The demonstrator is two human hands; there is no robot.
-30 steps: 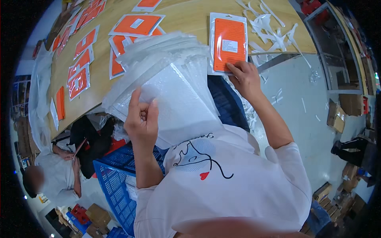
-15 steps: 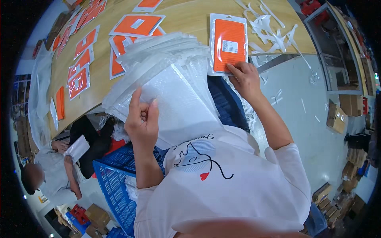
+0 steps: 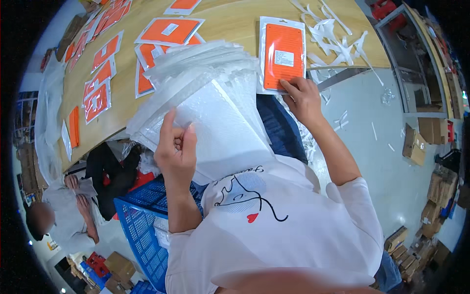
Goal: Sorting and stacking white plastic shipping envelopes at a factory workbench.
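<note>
My left hand (image 3: 176, 144) is over the left side of a fanned stack of white bubble-wrap bags (image 3: 220, 117), which spans from the table edge to my lap. Its index finger and thumb stand apart above the top bag, while the other fingers curl inward. At the table's front edge, my right hand (image 3: 304, 100) grips the lower right corner of a flat orange packet (image 3: 283, 41) in a clear sleeve with a white label. One fingertip presses on the packet's face; the fingers beneath are partly hidden.
More orange packets (image 3: 171, 30) lie across the wooden table (image 3: 230, 22). White strips (image 3: 333, 39) are heaped at the right. A blue crate (image 3: 142, 245) stands by my left side. A co-worker (image 3: 73, 210) sits low at the left. Cardboard boxes (image 3: 415, 147) stand at the right.
My hands, the orange packet and the bag stack have hardly moved. At the left, the co-worker's hands have come together over the white piece, which is now tilted differently.
</note>
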